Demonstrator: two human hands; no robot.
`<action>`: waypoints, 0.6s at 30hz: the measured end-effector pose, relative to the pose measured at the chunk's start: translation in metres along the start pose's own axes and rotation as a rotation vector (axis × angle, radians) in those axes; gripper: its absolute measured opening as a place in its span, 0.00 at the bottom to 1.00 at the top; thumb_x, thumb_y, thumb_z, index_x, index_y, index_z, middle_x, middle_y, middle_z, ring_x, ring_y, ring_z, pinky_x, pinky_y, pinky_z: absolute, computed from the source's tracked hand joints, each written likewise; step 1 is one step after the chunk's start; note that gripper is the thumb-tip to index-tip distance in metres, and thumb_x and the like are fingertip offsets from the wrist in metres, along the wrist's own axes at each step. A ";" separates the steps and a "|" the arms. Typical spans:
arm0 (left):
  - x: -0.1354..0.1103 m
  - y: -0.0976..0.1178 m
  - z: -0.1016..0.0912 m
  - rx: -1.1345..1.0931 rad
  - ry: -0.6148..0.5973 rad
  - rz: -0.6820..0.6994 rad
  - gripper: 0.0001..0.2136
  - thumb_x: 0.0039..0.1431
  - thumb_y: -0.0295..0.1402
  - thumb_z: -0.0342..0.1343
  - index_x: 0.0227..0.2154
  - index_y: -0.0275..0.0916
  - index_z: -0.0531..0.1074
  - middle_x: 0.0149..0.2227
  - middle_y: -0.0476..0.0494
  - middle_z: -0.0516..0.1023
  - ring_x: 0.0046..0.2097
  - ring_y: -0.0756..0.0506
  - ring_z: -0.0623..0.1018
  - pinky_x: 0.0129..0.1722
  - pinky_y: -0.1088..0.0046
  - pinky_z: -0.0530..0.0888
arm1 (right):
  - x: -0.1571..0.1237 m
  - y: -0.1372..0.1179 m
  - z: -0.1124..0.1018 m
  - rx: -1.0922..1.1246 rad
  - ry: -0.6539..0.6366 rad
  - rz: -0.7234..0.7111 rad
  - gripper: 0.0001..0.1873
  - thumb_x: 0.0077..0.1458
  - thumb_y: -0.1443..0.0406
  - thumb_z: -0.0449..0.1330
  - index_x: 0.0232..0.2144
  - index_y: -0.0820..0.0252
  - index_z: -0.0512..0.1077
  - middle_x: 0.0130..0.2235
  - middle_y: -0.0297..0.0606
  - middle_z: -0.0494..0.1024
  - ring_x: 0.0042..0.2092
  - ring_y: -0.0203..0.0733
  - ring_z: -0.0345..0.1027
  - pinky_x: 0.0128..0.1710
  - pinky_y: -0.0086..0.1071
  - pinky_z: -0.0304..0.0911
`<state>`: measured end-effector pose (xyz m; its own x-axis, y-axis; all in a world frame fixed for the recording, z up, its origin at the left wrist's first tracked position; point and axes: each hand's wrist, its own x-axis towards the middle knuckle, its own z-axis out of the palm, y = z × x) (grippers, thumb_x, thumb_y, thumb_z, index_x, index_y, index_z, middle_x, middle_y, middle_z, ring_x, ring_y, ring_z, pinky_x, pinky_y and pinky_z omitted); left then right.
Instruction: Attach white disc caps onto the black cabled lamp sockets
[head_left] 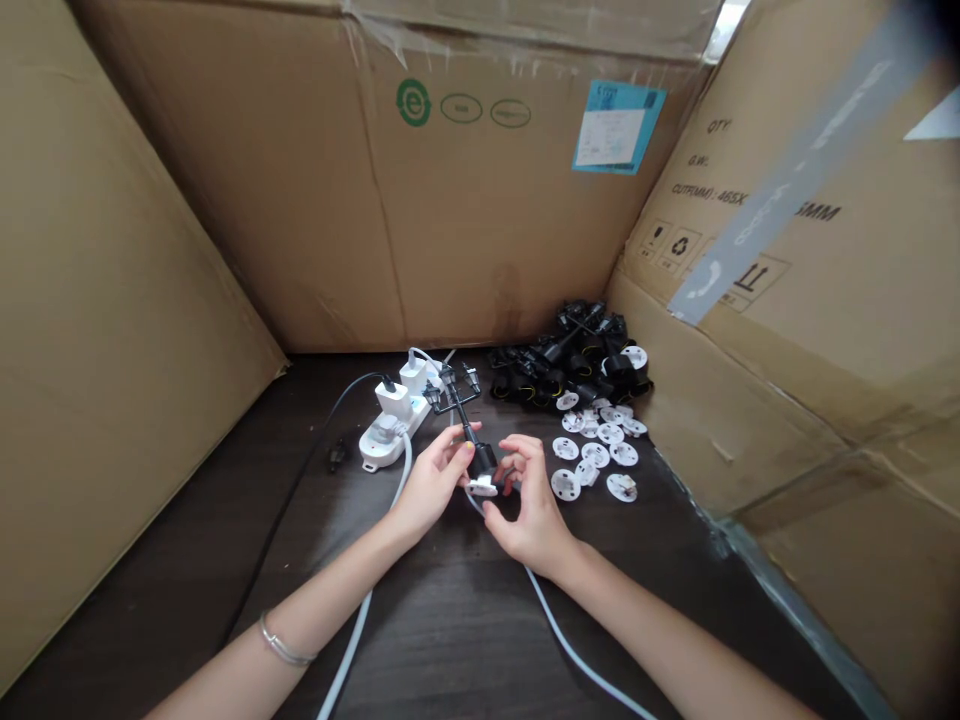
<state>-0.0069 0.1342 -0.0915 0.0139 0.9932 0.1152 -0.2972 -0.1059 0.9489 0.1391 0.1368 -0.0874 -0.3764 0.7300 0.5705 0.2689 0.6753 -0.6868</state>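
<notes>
My left hand (431, 482) grips a black plug body (483, 461) from the left, its thumb on top. A thin black lead with a forked, pronged end (453, 392) rises from the plug towards the far side. A white plastic disc piece (483, 487) sits at the plug's lower end. My right hand (529, 497) curves around that end, with its thumb by the white piece. I cannot tell whether it grips anything. A pale grey cable (564, 632) runs from under my hands towards me.
A white power strip (385, 437) with two white plug adapters (393, 400) lies to the left on the dark wood table (187, 560). To the right lie a heap of black plugs (574, 353) and several white plastic discs (596, 452). Cardboard boxes (247, 180) wall the back and sides.
</notes>
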 end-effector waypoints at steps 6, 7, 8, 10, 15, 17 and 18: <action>-0.001 0.004 0.003 0.017 -0.003 -0.034 0.23 0.51 0.42 0.54 0.49 0.37 0.63 0.25 0.51 0.68 0.20 0.55 0.65 0.20 0.79 0.67 | 0.001 -0.006 -0.004 -0.023 -0.023 0.000 0.20 0.41 0.75 0.54 0.39 0.59 0.57 0.46 0.43 0.56 0.31 0.33 0.61 0.30 0.30 0.62; -0.001 0.005 0.003 0.016 -0.003 -0.038 0.24 0.51 0.42 0.54 0.49 0.36 0.62 0.23 0.52 0.67 0.18 0.55 0.65 0.19 0.79 0.67 | 0.002 -0.007 -0.005 -0.038 -0.029 0.004 0.18 0.42 0.74 0.55 0.37 0.59 0.59 0.45 0.42 0.57 0.31 0.33 0.60 0.30 0.31 0.62; -0.001 0.005 0.003 0.015 -0.002 -0.043 0.24 0.51 0.43 0.54 0.50 0.36 0.62 0.22 0.53 0.66 0.17 0.55 0.64 0.18 0.79 0.67 | 0.003 -0.008 -0.006 -0.052 -0.027 0.008 0.15 0.43 0.74 0.55 0.36 0.59 0.59 0.44 0.42 0.57 0.31 0.33 0.60 0.30 0.30 0.61; 0.000 0.006 0.003 0.010 0.007 -0.062 0.25 0.51 0.43 0.54 0.50 0.36 0.60 0.20 0.54 0.66 0.17 0.55 0.65 0.17 0.79 0.67 | 0.004 -0.009 -0.007 -0.065 -0.009 0.020 0.10 0.46 0.73 0.55 0.33 0.60 0.60 0.43 0.41 0.58 0.31 0.33 0.60 0.30 0.30 0.61; 0.002 0.005 0.002 0.005 0.000 -0.118 0.28 0.50 0.47 0.52 0.50 0.33 0.61 0.17 0.52 0.67 0.18 0.50 0.70 0.18 0.76 0.67 | 0.007 -0.009 -0.006 0.003 0.039 0.037 0.07 0.48 0.74 0.54 0.31 0.61 0.61 0.41 0.39 0.60 0.29 0.31 0.60 0.28 0.28 0.61; 0.003 0.005 0.002 0.007 0.008 -0.125 0.27 0.50 0.48 0.51 0.47 0.32 0.63 0.17 0.52 0.67 0.19 0.49 0.71 0.19 0.76 0.67 | 0.007 -0.008 -0.005 0.020 0.038 0.035 0.06 0.49 0.73 0.53 0.30 0.61 0.61 0.40 0.39 0.61 0.29 0.31 0.61 0.28 0.28 0.61; 0.004 0.005 0.002 0.006 0.016 -0.125 0.26 0.50 0.49 0.51 0.45 0.32 0.64 0.18 0.52 0.67 0.20 0.50 0.71 0.20 0.76 0.68 | 0.007 -0.008 -0.004 0.021 0.036 0.033 0.06 0.49 0.73 0.53 0.30 0.61 0.61 0.40 0.39 0.61 0.30 0.31 0.61 0.28 0.28 0.61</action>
<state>-0.0065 0.1370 -0.0853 0.0353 0.9993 -0.0092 -0.2882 0.0190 0.9574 0.1380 0.1371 -0.0762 -0.3349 0.7557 0.5628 0.2621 0.6484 -0.7148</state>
